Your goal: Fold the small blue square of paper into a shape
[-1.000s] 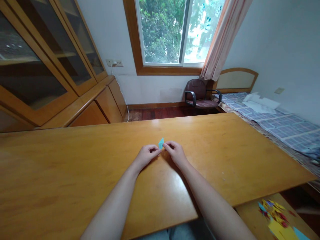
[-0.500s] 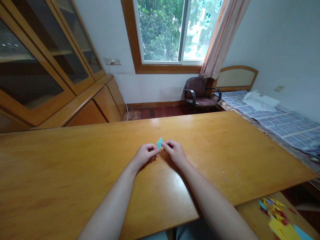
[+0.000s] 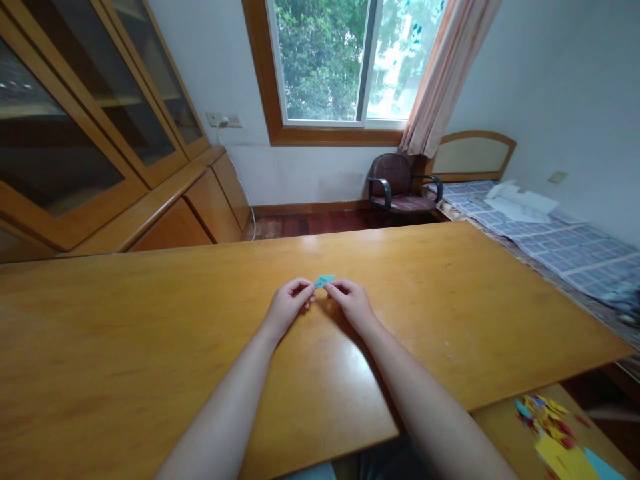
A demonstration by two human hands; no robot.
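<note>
- A small, folded light-blue paper (image 3: 326,280) is held above the table (image 3: 125,333).
- Its left tip is pinched by the left hand (image 3: 291,303); its near edge is gripped between thumb and fingers of the right hand (image 3: 353,301).
- Multicoloured paper pieces (image 3: 549,415) are heaped on a lower surface at right, beside a yellow sheet (image 3: 569,461).
- A chair (image 3: 393,177) is positioned below the window (image 3: 325,60), beside the bed (image 3: 565,247).

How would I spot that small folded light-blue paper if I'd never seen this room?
Find the wide, glossy brown wooden table. There, between the bare left hand and bare right hand, is the small folded light-blue paper. Being held up in fingertips distinguishes it from the light-blue sheet lying at lower right.
</note>
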